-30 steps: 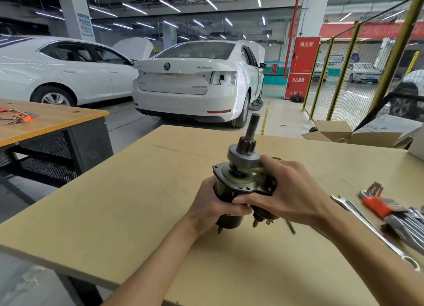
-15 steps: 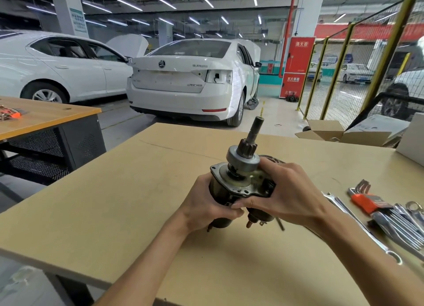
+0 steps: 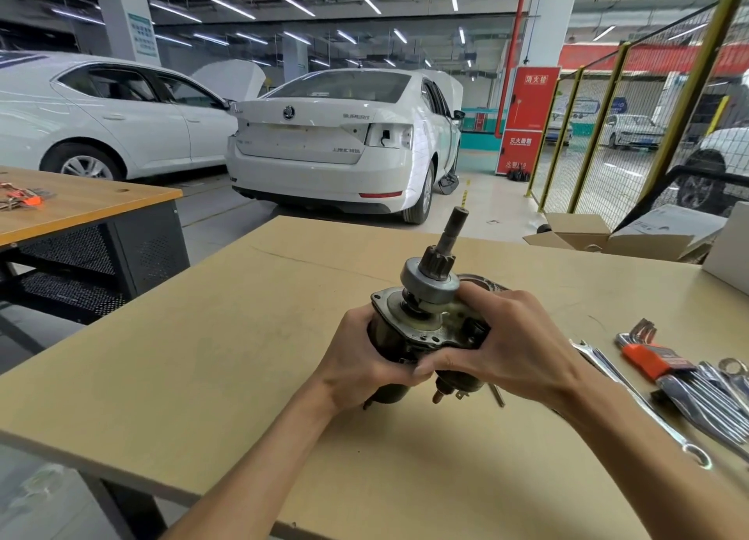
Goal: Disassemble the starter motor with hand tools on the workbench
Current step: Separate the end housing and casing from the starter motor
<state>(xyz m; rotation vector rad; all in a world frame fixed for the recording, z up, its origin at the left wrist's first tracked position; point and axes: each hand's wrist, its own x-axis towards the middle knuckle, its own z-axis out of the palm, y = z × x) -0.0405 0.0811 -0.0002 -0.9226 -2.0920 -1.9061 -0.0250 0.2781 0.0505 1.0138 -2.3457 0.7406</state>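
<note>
The starter motor (image 3: 421,316) stands nearly upright just above the workbench (image 3: 202,357), its pinion gear and shaft pointing up and slightly away. My left hand (image 3: 356,361) grips the dark cylindrical body from the left. My right hand (image 3: 506,345) wraps around the solenoid side from the right, thumb across the front below the flange. The motor's terminals poke out underneath my right hand. A grey housing part is partly hidden behind my right hand.
Spanners (image 3: 632,402) and a hex key set in an orange holder (image 3: 652,357) lie on the bench at the right. An open cardboard box (image 3: 608,239) sits at the far right edge. Another bench (image 3: 81,207) stands to the left, white cars beyond.
The motor and both hands have stayed together in the same grip; the shaft has tilted slightly to the right and the view has shifted a little.
</note>
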